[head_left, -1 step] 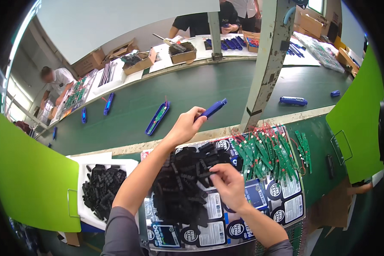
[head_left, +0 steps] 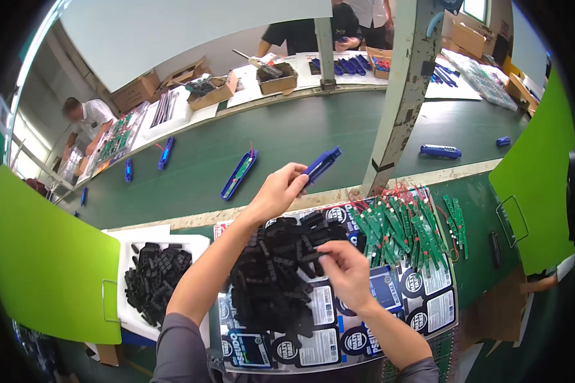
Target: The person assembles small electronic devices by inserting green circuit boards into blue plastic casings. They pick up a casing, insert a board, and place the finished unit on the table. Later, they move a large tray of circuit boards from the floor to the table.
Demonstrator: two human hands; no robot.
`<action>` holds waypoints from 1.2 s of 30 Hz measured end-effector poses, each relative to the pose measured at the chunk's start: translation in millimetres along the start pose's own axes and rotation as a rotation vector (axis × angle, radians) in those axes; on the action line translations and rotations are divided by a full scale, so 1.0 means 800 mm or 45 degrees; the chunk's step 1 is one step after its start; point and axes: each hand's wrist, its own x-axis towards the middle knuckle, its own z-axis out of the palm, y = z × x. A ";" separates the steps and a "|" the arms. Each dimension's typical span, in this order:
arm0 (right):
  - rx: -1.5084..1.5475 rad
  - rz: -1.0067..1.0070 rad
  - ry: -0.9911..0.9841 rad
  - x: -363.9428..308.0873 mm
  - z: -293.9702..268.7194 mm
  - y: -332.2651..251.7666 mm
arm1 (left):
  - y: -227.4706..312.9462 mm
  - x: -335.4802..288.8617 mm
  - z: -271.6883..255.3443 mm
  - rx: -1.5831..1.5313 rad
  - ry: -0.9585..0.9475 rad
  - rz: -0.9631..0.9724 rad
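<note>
Blue casing (head_left: 326, 163), one — beyond black pile (head_left: 268, 287), pinched in left hand (head_left: 278, 193), now turned, hollow more exposed; right hand (head_left: 350, 273) — at pile's right side, grip unclear.

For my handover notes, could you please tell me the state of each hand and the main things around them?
Raised blue casing: tilted, gripped at its lower end.
Left hand: closed on that casing.
Black parts: loose, heaped.
Right hand: fingers bent over those parts; grip unclear.
Lying blue casing: open, green board inside.
Green circuit boards: mostly heaped, a few apart at right.
White tray: holds black pieces.
</note>
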 end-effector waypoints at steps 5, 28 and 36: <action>-0.130 -0.333 0.108 0.015 0.003 -0.028 | 0.067 -0.153 -0.001 -0.596 0.026 -0.141; -0.661 -0.417 0.203 -0.041 0.056 -0.102 | 0.072 -0.297 0.067 0.172 0.601 0.290; -0.474 -0.204 -0.255 -0.035 0.011 -0.089 | 0.066 -0.306 0.080 -0.195 0.489 -0.048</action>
